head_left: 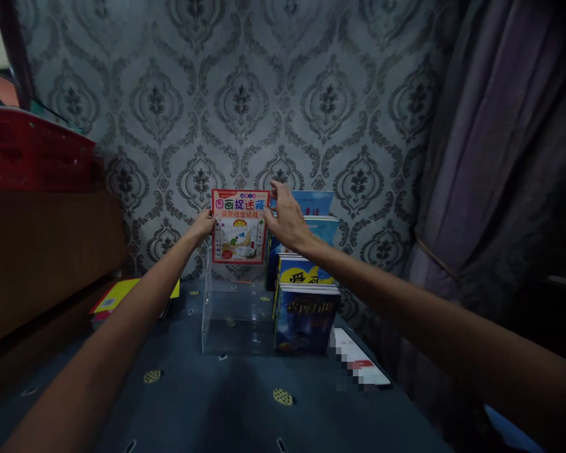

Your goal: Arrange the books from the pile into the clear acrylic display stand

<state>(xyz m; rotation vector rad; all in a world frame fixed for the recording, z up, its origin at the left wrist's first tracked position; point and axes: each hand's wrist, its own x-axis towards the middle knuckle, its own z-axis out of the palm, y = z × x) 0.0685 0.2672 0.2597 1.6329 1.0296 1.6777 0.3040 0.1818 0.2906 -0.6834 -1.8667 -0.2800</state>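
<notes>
A red-bordered picture book (239, 242) stands upright at the back of a clear acrylic stepped rack (236, 308). My left hand (202, 228) grips the book's left edge, its thumb toward the front and the other fingers mostly hidden. At the right edge is my right hand (287, 219), thumb against the cover and index finger raised by the top corner. Beside it, the rack's right half holds stepped rows of books: a light-blue book (321, 202) at the back, yellow-and-blue books (302, 272) in the middle, and dark-blue books (306, 321) in front.
Several books with a yellow cover (117, 292) lie flat at the left. A phone (361, 358) with a lit screen lies right of the rack. A red basket (38, 151) sits on a wooden cabinet (47, 251). Patterned wallpaper rises behind, and a curtain (457, 207) hangs at the right.
</notes>
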